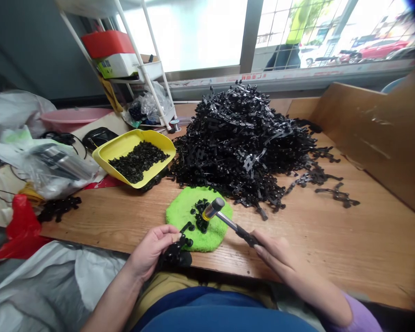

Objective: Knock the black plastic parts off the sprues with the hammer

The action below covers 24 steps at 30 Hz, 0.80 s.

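On my head camera, the left hand [150,251] sits low at the near edge of the worktop [349,240], its fingers [171,237] curled narrowly around a black plastic strip [174,251] studded with small round parts. The right hand [276,260] is off to the right, its fingers [263,251] closed on the dark grip of a mallet [228,221], whose metal shaft angles up and to the left. The mallet's head is over a round green cloth pad [197,219], right at a small cluster of black pieces [200,223]; I cannot tell whether it is touching them.

Beyond the pad, a large heap of black plastic strips [242,143] rises from the worktop, with loose strips [337,196] lying apart to the right. Left of the heap, a yellow tray [124,145] holds a spread of small black pieces [138,161]. Further left I see a plastic bag [51,170], a red bag [20,226] and a pink basin [72,116]. A white shelf rack [138,50] stands behind, and a cardboard sheet [366,133] stands up along the right side.
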Available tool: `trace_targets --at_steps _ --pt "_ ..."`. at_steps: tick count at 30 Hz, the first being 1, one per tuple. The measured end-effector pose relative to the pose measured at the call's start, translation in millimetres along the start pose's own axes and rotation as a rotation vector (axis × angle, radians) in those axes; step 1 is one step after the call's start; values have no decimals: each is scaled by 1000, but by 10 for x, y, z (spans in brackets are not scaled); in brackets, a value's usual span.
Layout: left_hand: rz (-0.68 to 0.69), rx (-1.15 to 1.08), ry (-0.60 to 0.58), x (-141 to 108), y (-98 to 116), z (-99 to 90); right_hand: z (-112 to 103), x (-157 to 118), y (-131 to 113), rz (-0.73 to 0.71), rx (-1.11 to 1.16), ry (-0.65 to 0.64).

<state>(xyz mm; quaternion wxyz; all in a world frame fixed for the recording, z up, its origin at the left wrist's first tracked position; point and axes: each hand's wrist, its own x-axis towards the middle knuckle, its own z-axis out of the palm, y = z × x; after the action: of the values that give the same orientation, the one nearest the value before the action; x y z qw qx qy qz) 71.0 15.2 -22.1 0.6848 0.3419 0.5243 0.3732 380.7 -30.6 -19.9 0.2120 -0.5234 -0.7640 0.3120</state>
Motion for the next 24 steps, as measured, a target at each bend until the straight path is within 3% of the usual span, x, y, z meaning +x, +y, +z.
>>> trace_targets --at_steps 7,15,22,24 --pt "-12 6 -55 -4 20 3 19 54 -55 -45 -57 -9" --pt "-43 -15 -53 0 50 14 -150 248 -382 -137 -98 -55" --pt "-48 2 -70 32 75 0 -68 324 -387 -83 -351 -152" --pt "-65 1 -60 39 89 6 -86 320 -403 -105 -333 -122"
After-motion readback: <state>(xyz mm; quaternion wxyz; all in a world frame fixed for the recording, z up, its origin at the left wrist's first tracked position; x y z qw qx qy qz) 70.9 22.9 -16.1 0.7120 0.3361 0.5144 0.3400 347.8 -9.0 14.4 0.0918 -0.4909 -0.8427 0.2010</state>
